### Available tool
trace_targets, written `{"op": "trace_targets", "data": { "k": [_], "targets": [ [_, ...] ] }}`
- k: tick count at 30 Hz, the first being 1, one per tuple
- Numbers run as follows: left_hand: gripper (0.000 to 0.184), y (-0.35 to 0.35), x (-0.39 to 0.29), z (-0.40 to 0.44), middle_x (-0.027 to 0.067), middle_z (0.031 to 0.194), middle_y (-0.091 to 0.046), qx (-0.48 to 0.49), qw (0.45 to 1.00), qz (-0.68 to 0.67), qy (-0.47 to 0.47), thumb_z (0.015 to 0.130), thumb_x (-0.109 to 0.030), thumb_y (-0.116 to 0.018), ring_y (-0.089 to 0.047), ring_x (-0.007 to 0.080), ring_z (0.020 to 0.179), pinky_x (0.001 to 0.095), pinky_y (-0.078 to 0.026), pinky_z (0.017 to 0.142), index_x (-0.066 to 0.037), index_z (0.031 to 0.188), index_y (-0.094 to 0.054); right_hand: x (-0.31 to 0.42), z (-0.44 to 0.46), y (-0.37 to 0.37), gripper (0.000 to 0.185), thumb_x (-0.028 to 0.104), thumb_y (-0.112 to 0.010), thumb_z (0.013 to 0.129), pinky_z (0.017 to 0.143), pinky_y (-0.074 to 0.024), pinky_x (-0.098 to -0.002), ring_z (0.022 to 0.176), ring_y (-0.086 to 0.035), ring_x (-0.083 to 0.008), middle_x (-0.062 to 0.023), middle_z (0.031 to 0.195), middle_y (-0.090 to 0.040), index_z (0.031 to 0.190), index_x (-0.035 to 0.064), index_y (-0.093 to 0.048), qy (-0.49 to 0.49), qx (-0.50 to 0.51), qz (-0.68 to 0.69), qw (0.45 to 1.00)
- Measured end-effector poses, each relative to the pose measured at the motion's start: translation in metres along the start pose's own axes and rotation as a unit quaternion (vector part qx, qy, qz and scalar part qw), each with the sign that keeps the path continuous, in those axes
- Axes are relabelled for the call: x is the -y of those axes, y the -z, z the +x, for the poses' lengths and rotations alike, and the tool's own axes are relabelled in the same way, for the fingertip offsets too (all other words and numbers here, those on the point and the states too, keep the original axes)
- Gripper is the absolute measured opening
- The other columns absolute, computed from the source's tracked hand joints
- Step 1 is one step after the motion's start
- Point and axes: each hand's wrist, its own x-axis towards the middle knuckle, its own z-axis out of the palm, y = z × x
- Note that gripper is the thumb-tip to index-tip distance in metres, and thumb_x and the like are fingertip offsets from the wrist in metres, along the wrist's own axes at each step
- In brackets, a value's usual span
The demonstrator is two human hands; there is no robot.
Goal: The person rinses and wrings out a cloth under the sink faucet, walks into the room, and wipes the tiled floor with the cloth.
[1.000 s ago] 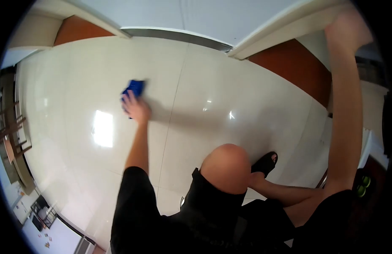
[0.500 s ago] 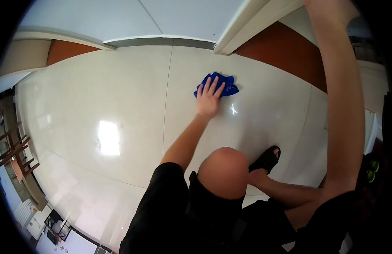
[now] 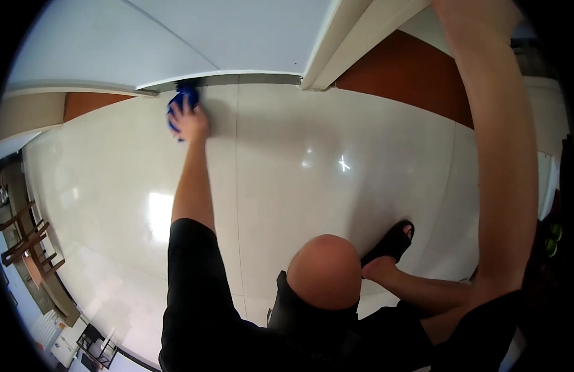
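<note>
My left hand lies on a bunched dark blue cloth on the tiled floor. Its fingers are spread over the cloth, pressing it down rather than wrapping round it, and are slightly blurred. The cloth's far end reaches the grey strip along the foot of the pale panel. My right arm stretches up the right side, and only the base of my right hand shows at the top edge. Its fingers are out of sight, near the cream frame.
A cream post meets the floor beside a reddish-brown panel. My bent knee and a black sandal are in front of me. Wooden furniture stands at the far left.
My left hand has slid the blue cloth left and away from me, to the base of the pale panel. The view has shifted slightly; my right arm stays raised.
</note>
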Motion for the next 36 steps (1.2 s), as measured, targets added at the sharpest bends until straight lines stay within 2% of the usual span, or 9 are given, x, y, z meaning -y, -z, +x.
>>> {"op": "trace_targets", "data": {
  "k": [4,10,13,16,21,24,27,33,36],
  "targets": [
    [0.062,-0.019,-0.081,-0.088,0.0035,0.166,-0.037,-0.057,0.983,-0.060,-0.164,0.087,-0.027,-0.065,-0.024,0.0346,0.157,0.0714,-0.017,0.119,-0.024,0.148,-0.055,-0.001,-0.001,0.002,0.081,0.066,-0.052,0.097,0.102,-0.0418,-0.0407,0.117,-0.059,-0.0329,-0.0188,0.123,-0.064,0.131,-0.0081,-0.054,-0.001,0.009,0.004,1.000],
    [0.051,-0.007,-0.160,-0.226,0.0047,0.156,-0.048,0.084,0.879,-0.158,-0.441,0.084,-0.016,-0.068,-0.040,0.0293,0.147,0.0614,-0.029,0.117,-0.025,0.135,-0.064,-0.007,0.001,0.012,0.075,0.063,-0.052,0.097,0.099,-0.0429,-0.0409,0.113,-0.059,-0.0326,-0.0176,0.119,-0.064,0.127,-0.0061,-0.055,-0.003,0.020,0.011,1.000],
    [0.051,-0.002,-0.151,-0.219,0.0074,0.146,-0.057,0.139,0.857,-0.249,-0.429,0.084,-0.008,-0.066,-0.050,0.0325,0.138,0.0528,-0.038,0.114,-0.023,0.133,-0.065,-0.015,-0.009,0.043,0.072,0.061,-0.052,0.097,0.097,-0.0435,-0.0409,0.112,-0.060,-0.0324,-0.0170,0.118,-0.065,0.125,-0.0051,-0.055,-0.014,0.046,-0.009,0.999],
    [0.050,0.006,-0.091,-0.160,0.0182,0.133,-0.065,-0.033,0.876,-0.316,-0.362,0.085,0.002,-0.056,-0.057,0.0386,0.127,0.0496,-0.044,0.110,-0.011,0.133,-0.064,-0.016,-0.060,0.110,0.069,0.060,-0.052,0.097,0.096,-0.0441,-0.0410,0.110,-0.060,-0.0323,-0.0164,0.116,-0.065,0.123,-0.0041,-0.055,-0.050,0.099,-0.054,0.992],
    [0.056,0.035,0.078,-0.071,0.0230,0.146,-0.053,-0.118,0.987,-0.077,-0.071,0.087,-0.006,-0.057,-0.051,0.0437,0.127,0.0523,-0.045,0.108,-0.019,0.141,-0.065,0.014,-0.213,0.268,0.064,0.057,-0.052,0.097,0.093,-0.0450,-0.0411,0.108,-0.061,-0.0321,-0.0154,0.114,-0.065,0.119,-0.0025,-0.056,-0.225,0.219,-0.184,0.931],
    [0.050,0.010,0.071,-0.085,0.0209,0.138,-0.059,-0.123,0.984,-0.051,-0.114,0.087,-0.008,-0.060,-0.056,0.0430,0.119,0.0542,-0.047,0.099,-0.022,0.134,-0.070,0.041,-0.287,0.344,0.061,0.056,-0.052,0.097,0.092,-0.0456,-0.0412,0.106,-0.061,-0.0319,-0.0148,0.112,-0.065,0.117,-0.0015,-0.057,-0.355,0.272,-0.254,0.858],
    [0.041,-0.007,-0.021,-0.165,0.0203,0.129,-0.063,-0.084,0.952,-0.114,-0.271,0.092,-0.012,-0.061,-0.058,0.0410,0.112,0.0543,-0.047,0.095,-0.019,0.132,-0.069,0.058,-0.327,0.391,0.058,0.054,-0.052,0.097,0.090,-0.0461,-0.0412,0.105,-0.062,-0.0318,-0.0142,0.111,-0.066,0.115,-0.0005,-0.057,-0.434,0.316,-0.290,0.792],
    [0.047,-0.018,-0.141,-0.354,0.0025,0.144,-0.055,0.138,0.809,-0.191,-0.538,0.086,-0.012,-0.065,-0.052,0.0323,0.128,0.0521,-0.045,0.101,-0.028,0.130,-0.071,0.064,-0.355,0.435,0.052,0.051,-0.052,0.097,0.087,-0.0473,-0.0414,0.102,-0.062,-0.0315,-0.0131,0.107,-0.066,0.111,0.0015,-0.058,-0.488,0.432,-0.315,0.690],
    [0.046,-0.018,-0.136,-0.334,0.0028,0.143,-0.057,0.090,0.814,-0.209,-0.535,0.085,-0.012,-0.066,-0.051,0.0326,0.132,0.0522,-0.045,0.104,-0.027,0.128,-0.072,0.062,-0.366,0.452,0.049,0.050,-0.052,0.097,0.086,-0.0478,-0.0414,0.100,-0.063,-0.0314,-0.0125,0.106,-0.066,0.109,0.0025,-0.058,-0.490,0.510,-0.322,0.629]
  ]
}}
